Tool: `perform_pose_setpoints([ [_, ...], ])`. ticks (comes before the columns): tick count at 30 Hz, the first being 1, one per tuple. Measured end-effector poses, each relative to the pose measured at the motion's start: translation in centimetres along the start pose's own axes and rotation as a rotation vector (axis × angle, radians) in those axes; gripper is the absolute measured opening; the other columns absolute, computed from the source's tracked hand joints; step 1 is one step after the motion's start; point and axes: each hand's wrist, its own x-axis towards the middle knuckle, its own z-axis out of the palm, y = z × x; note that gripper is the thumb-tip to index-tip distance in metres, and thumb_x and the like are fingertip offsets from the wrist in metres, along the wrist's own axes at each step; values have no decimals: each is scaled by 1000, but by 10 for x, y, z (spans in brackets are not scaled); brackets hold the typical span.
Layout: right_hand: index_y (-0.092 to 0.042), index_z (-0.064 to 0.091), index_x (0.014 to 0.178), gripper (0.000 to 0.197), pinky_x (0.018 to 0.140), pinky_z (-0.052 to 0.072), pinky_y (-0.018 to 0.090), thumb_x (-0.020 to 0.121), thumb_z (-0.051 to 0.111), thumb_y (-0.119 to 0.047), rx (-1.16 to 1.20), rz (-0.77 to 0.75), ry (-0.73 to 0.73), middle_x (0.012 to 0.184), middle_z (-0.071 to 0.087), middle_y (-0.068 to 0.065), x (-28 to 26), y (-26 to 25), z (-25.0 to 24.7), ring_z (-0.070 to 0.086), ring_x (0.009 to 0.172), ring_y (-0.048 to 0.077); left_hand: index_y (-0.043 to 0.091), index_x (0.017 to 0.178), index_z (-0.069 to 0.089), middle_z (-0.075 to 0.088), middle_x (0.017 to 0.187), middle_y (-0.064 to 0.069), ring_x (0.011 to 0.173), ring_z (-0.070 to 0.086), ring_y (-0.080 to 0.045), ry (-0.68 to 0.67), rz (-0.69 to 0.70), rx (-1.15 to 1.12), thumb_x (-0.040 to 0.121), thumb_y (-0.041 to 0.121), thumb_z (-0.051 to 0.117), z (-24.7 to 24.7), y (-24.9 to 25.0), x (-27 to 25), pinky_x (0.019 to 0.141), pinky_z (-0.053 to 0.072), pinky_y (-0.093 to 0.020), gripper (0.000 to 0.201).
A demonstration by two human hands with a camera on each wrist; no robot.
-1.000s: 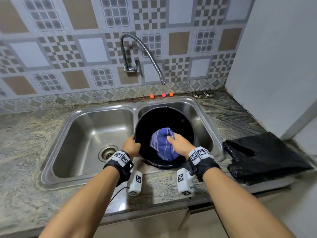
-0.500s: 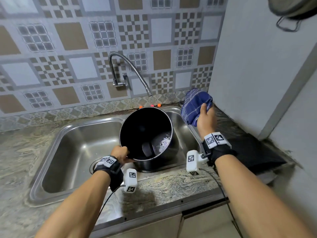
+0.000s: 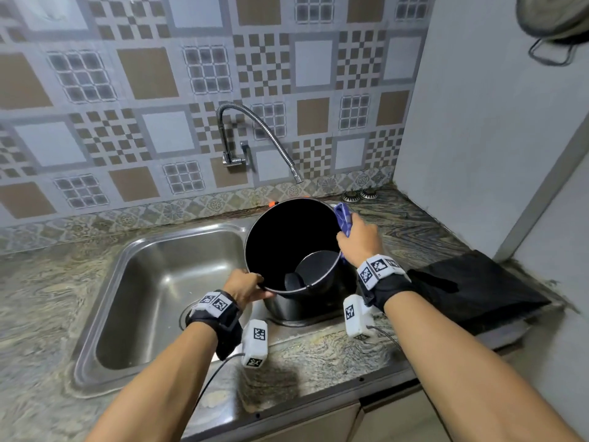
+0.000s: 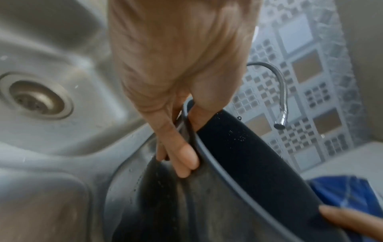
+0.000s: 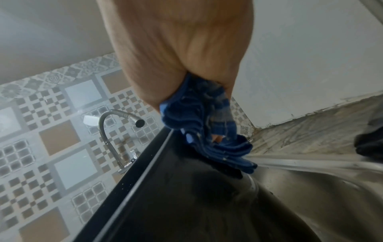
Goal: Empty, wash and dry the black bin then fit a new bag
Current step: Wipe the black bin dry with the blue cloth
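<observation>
The black bin (image 3: 287,237) stands tilted in the right sink basin, its mouth turned toward me. My left hand (image 3: 247,283) grips its near rim (image 4: 207,152), thumb inside and fingers (image 4: 184,157) outside. My right hand (image 3: 358,239) holds a blue checked cloth (image 3: 344,218) against the outside of the bin's right wall (image 5: 186,188), just under the rim; the cloth (image 5: 209,131) is bunched in the curled fingers. A folded black bag (image 3: 471,288) lies on the counter to the right.
The left sink basin (image 3: 153,301) with its drain (image 4: 37,99) lies beside the bin. A flexible faucet (image 3: 264,135) arches over the bin, not running. Grey wall (image 3: 478,122) closes the right side; a metal pan (image 3: 554,17) hangs on it.
The right hand took the cloth out of the bin, lifted it to the right, then brought it down against the bin's outer right side. The bin has tilted up more.
</observation>
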Motion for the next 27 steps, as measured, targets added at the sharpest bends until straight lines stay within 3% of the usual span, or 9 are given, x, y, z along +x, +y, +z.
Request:
perform_pose_setpoints([
  [3,-10,53,98,15,62,38,32,86,58,-16,-79,-1,83,95,63,17,2,-14,2,54,76,32,-22,109,52,62,98,-33,75,66,-35,-2,60,36,93,-12,48,-6,4,8,50,60,-36,19],
  [5,-10,50,89,11,62,37,33,85,60,-13,-83,13,106,94,63,19,4,-20,5,56,78,33,-22,113,54,65,94,-31,72,68,-36,7,104,145,93,-6,51,-11,8,15,65,61,-47,26],
  [7,-10,50,85,12,63,38,33,83,61,-12,-71,40,136,93,64,19,5,-23,7,59,81,35,-14,128,49,63,108,-31,91,67,-40,55,210,451,95,11,55,-17,10,23,87,56,-54,41],
  [10,-9,54,84,10,63,40,33,81,64,-13,-62,74,153,91,65,19,8,-27,13,62,85,36,2,144,35,48,137,-27,124,47,-44,240,663,937,94,39,56,-17,15,25,104,41,-51,66],
  [13,-10,59,83,8,63,39,32,80,64,-15,-47,76,161,89,66,18,9,-29,15,63,85,37,13,139,52,57,138,-10,127,52,-28,-10,1091,1132,93,57,39,7,20,3,105,41,-40,65],
  [17,-12,62,84,9,64,39,31,77,66,-17,-4,59,171,87,67,18,8,-29,12,64,84,38,31,143,47,66,128,0,117,59,-24,-301,953,1339,93,62,43,41,21,-20,94,50,-39,59],
  [23,-19,46,66,29,67,37,32,90,61,-28,180,-5,145,83,64,14,21,-12,4,61,89,38,35,118,56,70,103,-2,102,63,-32,-119,996,1262,96,43,49,46,25,-7,77,49,-41,25],
  [25,-19,57,80,19,70,34,31,94,57,-32,216,-52,95,95,67,15,25,-5,4,60,96,37,33,111,57,70,95,0,98,64,-30,-89,1010,1138,94,45,50,44,30,-2,76,52,-42,22],
  [27,-19,64,113,22,73,33,27,96,56,-29,248,-101,48,112,67,11,26,0,7,59,105,35,32,109,58,70,89,1,93,65,-29,-46,1034,1051,92,46,51,45,33,-2,74,53,-43,23],
])
